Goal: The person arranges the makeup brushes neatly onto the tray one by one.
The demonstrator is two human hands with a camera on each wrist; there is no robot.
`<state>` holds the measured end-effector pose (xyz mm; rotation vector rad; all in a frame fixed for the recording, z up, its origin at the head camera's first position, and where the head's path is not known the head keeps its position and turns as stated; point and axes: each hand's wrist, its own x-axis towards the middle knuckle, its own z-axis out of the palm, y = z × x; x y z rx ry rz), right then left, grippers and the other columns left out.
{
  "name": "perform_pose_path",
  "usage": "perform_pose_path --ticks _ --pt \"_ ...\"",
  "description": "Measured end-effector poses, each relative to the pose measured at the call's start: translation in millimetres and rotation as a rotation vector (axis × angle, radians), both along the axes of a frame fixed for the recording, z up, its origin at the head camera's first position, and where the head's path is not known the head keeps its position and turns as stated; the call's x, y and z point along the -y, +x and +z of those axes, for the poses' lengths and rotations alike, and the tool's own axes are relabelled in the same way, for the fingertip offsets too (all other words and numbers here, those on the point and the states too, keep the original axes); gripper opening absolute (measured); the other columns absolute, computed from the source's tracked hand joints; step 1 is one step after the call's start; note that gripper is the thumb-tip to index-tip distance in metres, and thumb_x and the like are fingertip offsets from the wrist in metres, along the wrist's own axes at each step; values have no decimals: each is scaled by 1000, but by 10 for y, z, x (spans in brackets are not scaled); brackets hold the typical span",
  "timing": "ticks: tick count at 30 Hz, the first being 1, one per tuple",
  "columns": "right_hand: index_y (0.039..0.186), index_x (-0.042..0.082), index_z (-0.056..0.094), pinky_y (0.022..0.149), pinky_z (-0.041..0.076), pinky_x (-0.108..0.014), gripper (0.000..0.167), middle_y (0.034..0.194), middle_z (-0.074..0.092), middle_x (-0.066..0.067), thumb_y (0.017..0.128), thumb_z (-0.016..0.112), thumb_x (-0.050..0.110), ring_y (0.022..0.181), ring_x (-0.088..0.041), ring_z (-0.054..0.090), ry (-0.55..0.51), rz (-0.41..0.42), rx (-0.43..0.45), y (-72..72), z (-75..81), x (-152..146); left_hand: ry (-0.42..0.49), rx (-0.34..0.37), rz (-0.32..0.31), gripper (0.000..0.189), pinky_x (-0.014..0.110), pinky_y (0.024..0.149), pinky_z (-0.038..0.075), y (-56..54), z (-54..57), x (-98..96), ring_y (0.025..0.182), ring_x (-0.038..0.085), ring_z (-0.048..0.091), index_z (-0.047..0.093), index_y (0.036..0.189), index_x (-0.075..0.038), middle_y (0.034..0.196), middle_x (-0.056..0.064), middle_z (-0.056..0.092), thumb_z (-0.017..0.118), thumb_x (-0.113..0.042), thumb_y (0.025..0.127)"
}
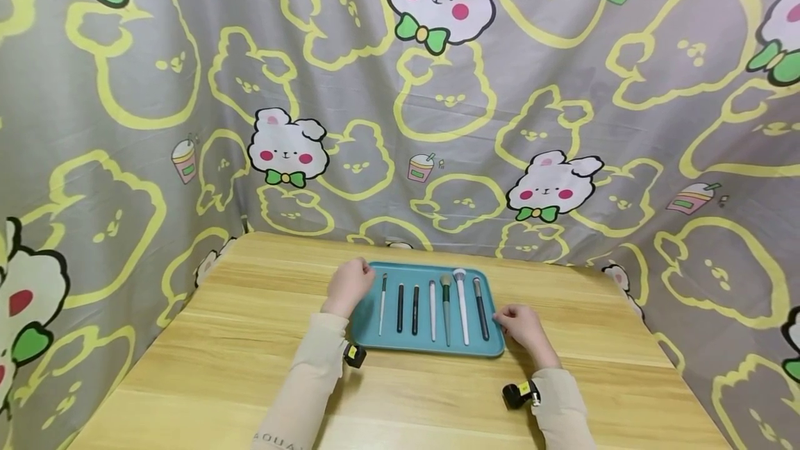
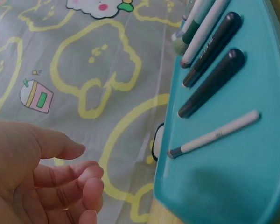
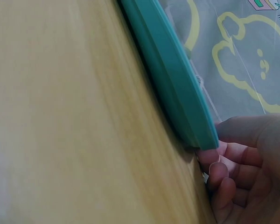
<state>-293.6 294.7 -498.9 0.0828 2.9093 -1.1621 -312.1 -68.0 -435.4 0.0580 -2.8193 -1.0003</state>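
Note:
A teal tray (image 1: 400,344) lies on the wooden table, bearing a row of several makeup brushes. At its left end is a thin white-handled brush (image 2: 214,134), then two short black brushes (image 2: 212,84). A green brush (image 1: 446,311), a large white brush (image 1: 462,307) and a dark brush (image 1: 481,310) lie toward the right. My left hand (image 1: 350,287) is by the tray's upper left corner; the left wrist view shows its loosely bent fingers apart from the rim, holding nothing. With thumb and fingers, my right hand (image 3: 252,163) pinches the tray's right edge.
The wooden table (image 1: 250,311) extends in front of the tray and to both sides. A grey curtain (image 1: 362,89) with cartoon animals hangs behind the table and along its sides. Each sleeve cuff has a small black camera (image 1: 354,355) strapped to it.

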Motion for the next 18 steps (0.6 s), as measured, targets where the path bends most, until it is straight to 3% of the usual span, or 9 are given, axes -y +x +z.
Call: perform_pose_path --ticks 7,18 --pt "80 1 64 53 42 -27 21 65 59 -4 93 63 18 56 -14 49 -3 4 11 -12 -8 17 -55 -48 -20 18 29 49 35 -8 -33 131 58 17 50 63 88 -10 72 4 60 55 -24 95" --pt "89 -4 64 55 48 -28 24 68 62 -7 96 58 18 60 -15 55 -76 16 58 -7 91 -68 -72 -143 -54 19 32 57 43 -53 -72 384 63 19 57 67 93 -10 78 7 67 56 -26 96"
